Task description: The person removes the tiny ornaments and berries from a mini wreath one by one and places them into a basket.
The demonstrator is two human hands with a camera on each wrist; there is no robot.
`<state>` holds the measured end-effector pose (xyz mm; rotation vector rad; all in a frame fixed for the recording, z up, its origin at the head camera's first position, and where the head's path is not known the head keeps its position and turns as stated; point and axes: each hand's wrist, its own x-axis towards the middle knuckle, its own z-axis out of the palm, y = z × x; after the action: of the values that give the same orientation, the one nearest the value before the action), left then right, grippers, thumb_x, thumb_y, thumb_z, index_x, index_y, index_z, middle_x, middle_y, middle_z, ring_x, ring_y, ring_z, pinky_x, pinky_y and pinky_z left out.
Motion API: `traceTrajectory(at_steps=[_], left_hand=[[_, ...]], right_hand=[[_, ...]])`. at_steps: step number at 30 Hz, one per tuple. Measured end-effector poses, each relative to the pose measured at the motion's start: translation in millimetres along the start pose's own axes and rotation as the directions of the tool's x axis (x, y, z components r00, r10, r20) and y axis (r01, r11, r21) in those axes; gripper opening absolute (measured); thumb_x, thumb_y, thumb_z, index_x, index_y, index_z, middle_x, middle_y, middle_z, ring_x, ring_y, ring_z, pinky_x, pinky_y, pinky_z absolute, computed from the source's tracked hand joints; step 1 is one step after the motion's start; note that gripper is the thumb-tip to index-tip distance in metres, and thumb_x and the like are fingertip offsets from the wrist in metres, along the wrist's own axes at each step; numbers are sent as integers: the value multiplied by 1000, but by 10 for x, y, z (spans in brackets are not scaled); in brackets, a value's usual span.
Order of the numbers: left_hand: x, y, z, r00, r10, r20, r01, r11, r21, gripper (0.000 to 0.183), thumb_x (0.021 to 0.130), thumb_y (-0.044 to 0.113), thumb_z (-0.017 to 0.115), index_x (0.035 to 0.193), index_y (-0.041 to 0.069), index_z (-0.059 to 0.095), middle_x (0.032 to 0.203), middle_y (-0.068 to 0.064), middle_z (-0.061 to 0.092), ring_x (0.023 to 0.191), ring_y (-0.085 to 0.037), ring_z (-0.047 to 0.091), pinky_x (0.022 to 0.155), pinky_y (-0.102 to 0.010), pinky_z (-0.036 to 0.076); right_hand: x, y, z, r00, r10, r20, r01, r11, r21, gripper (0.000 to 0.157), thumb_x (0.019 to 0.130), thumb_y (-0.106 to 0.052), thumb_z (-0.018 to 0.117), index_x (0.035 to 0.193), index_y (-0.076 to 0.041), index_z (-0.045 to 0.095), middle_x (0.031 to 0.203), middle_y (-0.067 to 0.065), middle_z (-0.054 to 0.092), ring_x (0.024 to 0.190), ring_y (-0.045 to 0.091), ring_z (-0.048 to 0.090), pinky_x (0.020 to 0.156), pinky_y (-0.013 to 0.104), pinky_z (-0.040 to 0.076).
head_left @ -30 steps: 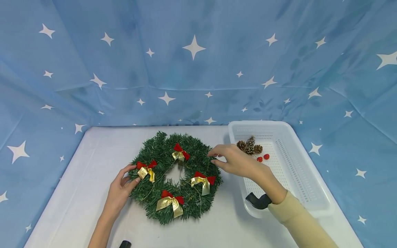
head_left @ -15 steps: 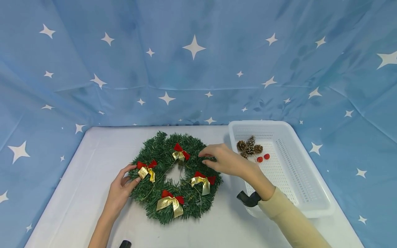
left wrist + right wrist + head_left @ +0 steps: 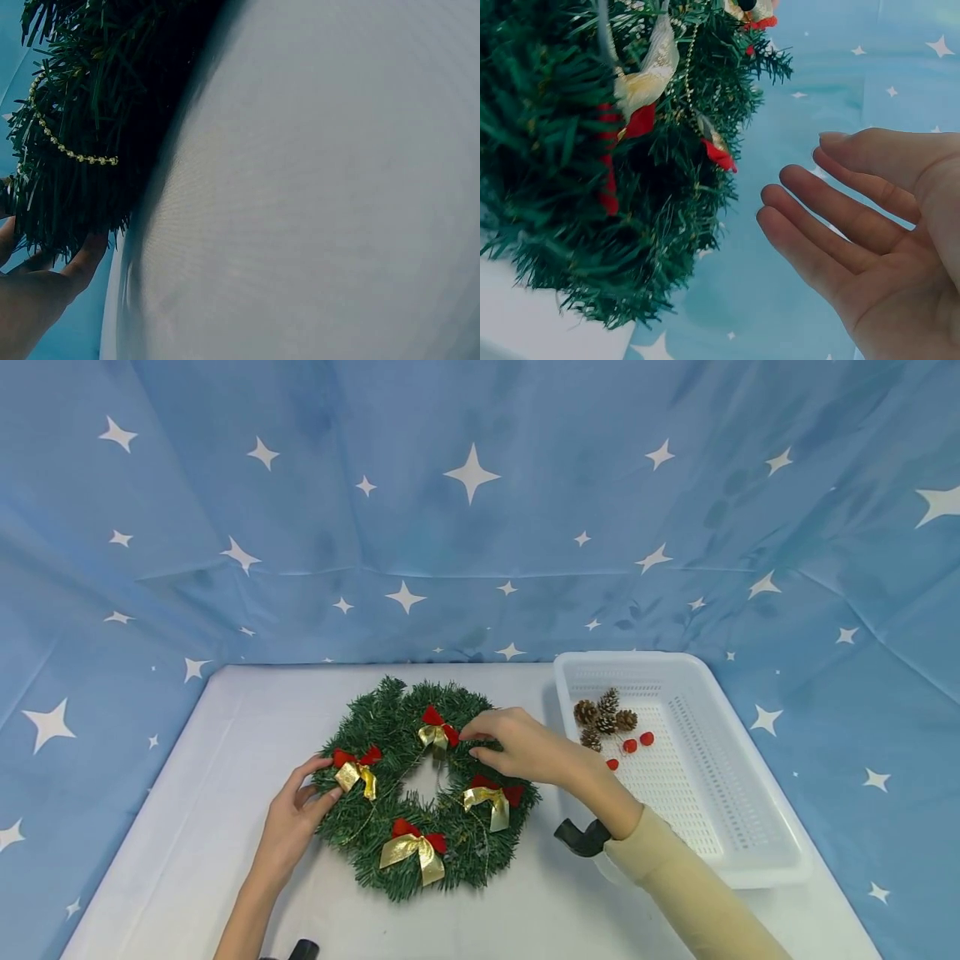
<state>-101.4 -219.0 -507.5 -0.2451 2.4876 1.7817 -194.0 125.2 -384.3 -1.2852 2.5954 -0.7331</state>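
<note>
A green Christmas wreath (image 3: pixel 352 835) lies on the white table, with red and gold bows on its ring. My left hand (image 3: pixel 292 814) grips the wreath's left edge, thumb and fingers at either side of the left bow (image 3: pixel 357 768). In the left wrist view its fingers (image 3: pixel 86 259) curl at the tips of the greenery, near a gold bead string (image 3: pixel 64 148). My right hand (image 3: pixel 517 743) hovers over the wreath's upper right, fingertips beside the top bow (image 3: pixel 437 728). The right wrist view shows its fingers (image 3: pixel 840 202) loosely extended, holding nothing.
A white perforated basket (image 3: pixel 738 760) stands at the right, partly behind the right forearm. Inside are several pine cones (image 3: pixel 606 723) and red berries (image 3: pixel 647 738). A blue curtain (image 3: pixel 480 527) with white stars surrounds the table.
My right hand has moved left across the wreath toward the top bow, uncovering more of the berries and pine cones. The left hand and the wreath have stayed in place.
</note>
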Motion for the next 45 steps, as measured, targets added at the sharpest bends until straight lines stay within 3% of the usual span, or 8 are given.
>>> traceTrajectory(at_steps=[9, 20, 28, 36, 45], left_hand=[[8, 9, 4, 1000, -2, 3, 2, 1000, -4, 58, 103, 29, 66, 156, 21, 42, 173, -7, 15, 150, -48, 31, 115, -67, 39], [11, 20, 17, 1000, 9, -6, -9, 1000, 4, 58, 103, 32, 66, 155, 20, 43, 172, -8, 18, 151, -48, 31, 116, -66, 38], [11, 5, 22, 1000, 13, -10, -13, 1000, -9, 58, 103, 30, 67, 155, 18, 43, 172, -7, 18, 151, -49, 29, 116, -67, 38], [15, 3, 19, 1000, 5, -13, -5, 1000, -5, 58, 103, 30, 66, 155, 18, 43, 172, -8, 18, 151, -50, 28, 118, -68, 34], [13, 4, 14, 1000, -3, -18, 3, 1000, -3, 57, 103, 30, 66, 154, 19, 44, 172, -8, 18, 152, -49, 28, 117, -68, 35]], right_hand=[[109, -78, 65, 998, 19, 65, -22, 998, 50, 28, 100, -8, 67, 127, -2, 70, 126, 11, 71, 108, 24, 71, 86, 33, 61], [177, -132, 202, 996, -14, 84, 6, 996, 87, 27, 100, -5, 66, 126, -2, 70, 126, 12, 71, 111, 26, 71, 90, 33, 62], [246, -233, 308, 990, -32, 136, 21, 997, 77, 26, 101, -7, 65, 126, -6, 71, 125, 8, 72, 101, 15, 71, 81, 18, 57], [302, -318, 414, 982, -88, 166, 77, 994, 75, 25, 100, -5, 66, 124, -4, 72, 126, 8, 71, 109, 22, 70, 85, 17, 57], [339, -423, 530, 972, -76, 223, 65, 996, 56, 26, 102, -11, 65, 127, -7, 71, 129, 5, 70, 111, 17, 70, 85, 13, 54]])
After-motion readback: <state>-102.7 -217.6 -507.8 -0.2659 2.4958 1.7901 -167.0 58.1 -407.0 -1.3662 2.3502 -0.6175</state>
